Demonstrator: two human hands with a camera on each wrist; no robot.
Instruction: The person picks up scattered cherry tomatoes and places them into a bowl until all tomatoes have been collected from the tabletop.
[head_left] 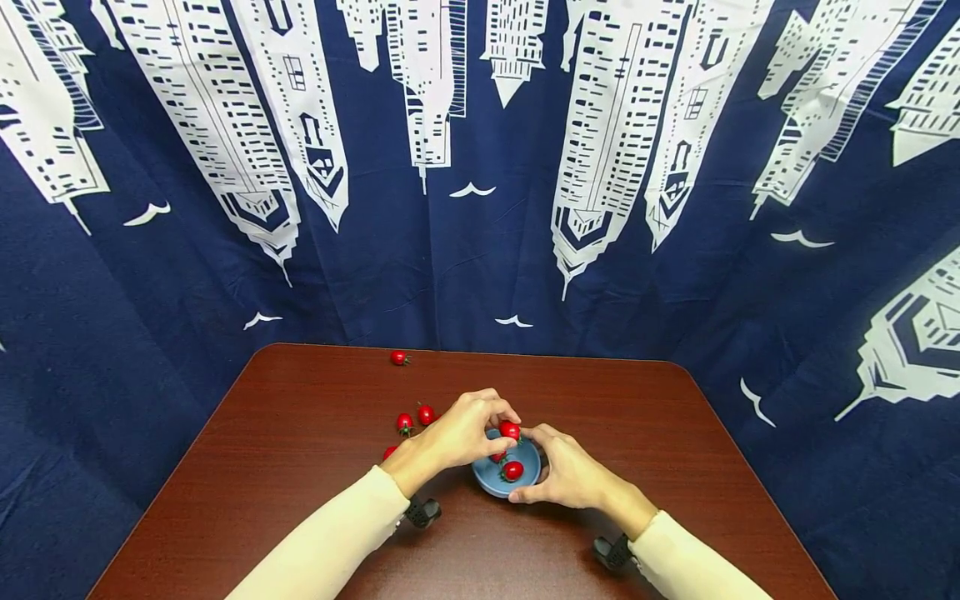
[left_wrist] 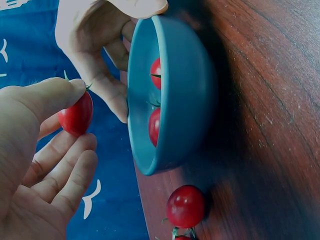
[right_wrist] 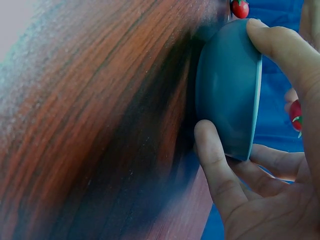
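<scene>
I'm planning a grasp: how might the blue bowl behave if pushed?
The blue bowl is probably stiff: its rim looks undistorted in the right hand. Its smooth wall might slip, and the rounded tomatoes inside may roll.

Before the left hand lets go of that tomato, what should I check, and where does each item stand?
1. Held tomato secure: ok, pinched by the left hand.
2. Bowl steadied: ok, the right hand grips it.
3. Held tomato clear of the rim: ok, it is above it.
4. Room inside: ok, two tomatoes show, with bare bowl around them.
5. Bowl base flat on the table: cannot tell, shadowed.
6. Loose tomatoes all collected: not ok, at least four lie outside.
</scene>
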